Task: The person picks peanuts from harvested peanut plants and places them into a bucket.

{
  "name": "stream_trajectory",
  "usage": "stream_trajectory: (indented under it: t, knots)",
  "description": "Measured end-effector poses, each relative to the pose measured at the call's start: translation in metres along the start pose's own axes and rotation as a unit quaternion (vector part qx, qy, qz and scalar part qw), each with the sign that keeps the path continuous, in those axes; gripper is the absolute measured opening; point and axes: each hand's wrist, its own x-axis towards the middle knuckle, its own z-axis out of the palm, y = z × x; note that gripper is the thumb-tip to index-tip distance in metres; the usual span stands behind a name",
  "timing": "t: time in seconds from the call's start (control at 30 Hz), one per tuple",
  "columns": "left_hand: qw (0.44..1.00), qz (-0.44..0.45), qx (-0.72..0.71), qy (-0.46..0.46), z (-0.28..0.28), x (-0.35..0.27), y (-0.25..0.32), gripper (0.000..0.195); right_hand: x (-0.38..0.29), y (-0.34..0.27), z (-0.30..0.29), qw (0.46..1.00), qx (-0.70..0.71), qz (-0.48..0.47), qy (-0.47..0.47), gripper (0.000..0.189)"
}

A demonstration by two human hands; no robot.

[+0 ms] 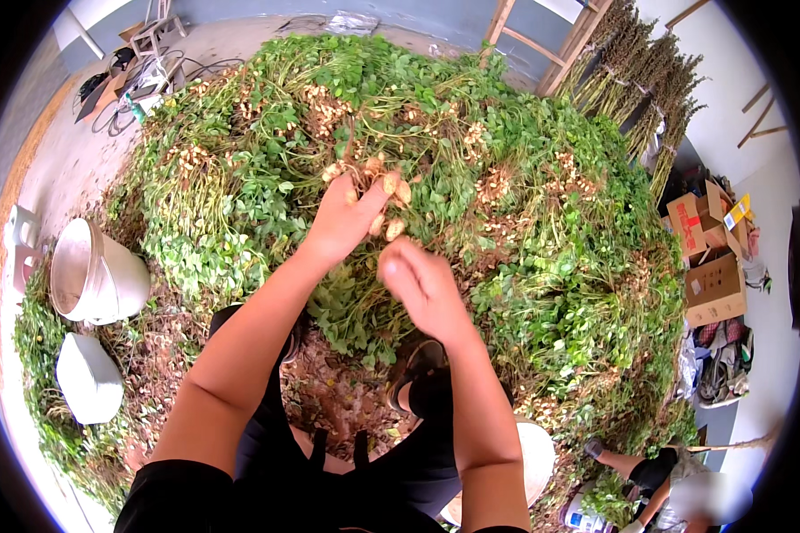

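My left hand [350,216] grips the root end of a peanut plant, and a cluster of peanut pods [395,188] sticks out around its thumb and fingers. Just below and to the right is my right hand [421,283], slightly blurred, its fingers curled close under a hanging pod [395,230]. Whether something sits between those fingers cannot be made out. Leafy green stems [357,313] hang beneath both hands. A big heap of pulled peanut plants [260,200] surrounds them, with pods showing among the roots.
A white bucket [123,283] and a white plastic container [90,378] stand at left. Another white bucket [537,456] is partly behind my right arm. A person [660,483] works at lower right beside a bucket. Cardboard boxes [715,286] and a wooden ladder [563,56] lie beyond the heap.
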Motion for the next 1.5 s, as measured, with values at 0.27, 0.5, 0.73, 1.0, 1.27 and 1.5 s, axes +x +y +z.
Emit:
stream_trajectory:
  t: [0.27,0.5,0.73,1.0,1.27,1.5]
  knots:
    - [0.99,0.087,0.103,-0.028,0.003,-0.007,0.004,0.044,-0.004,0.02,-0.019,0.949,0.275,0.072,0.138,0.014]
    - [0.928,0.163,0.13,-0.308,0.015,-0.017,-0.002,0.025,0.0,0.023,-0.034,0.94,0.234,0.136,0.206,0.033]
    - [0.926,0.019,0.087,-0.366,0.01,-0.015,-0.005,0.03,-0.003,0.032,-0.035,0.972,0.212,0.016,0.098,0.026]
    - [0.93,-0.013,0.005,-0.367,0.012,-0.018,0.001,0.035,-0.002,0.025,-0.024,0.937,0.19,0.13,0.262,0.04]
    - [0.953,-0.015,-0.209,-0.219,0.004,-0.011,0.006,0.037,-0.014,0.063,-0.092,0.749,0.544,-0.014,0.379,0.023]
    - [0.899,-0.053,-0.334,-0.277,0.004,-0.008,-0.003,0.038,-0.007,0.049,-0.058,0.865,0.388,0.045,0.314,0.032]
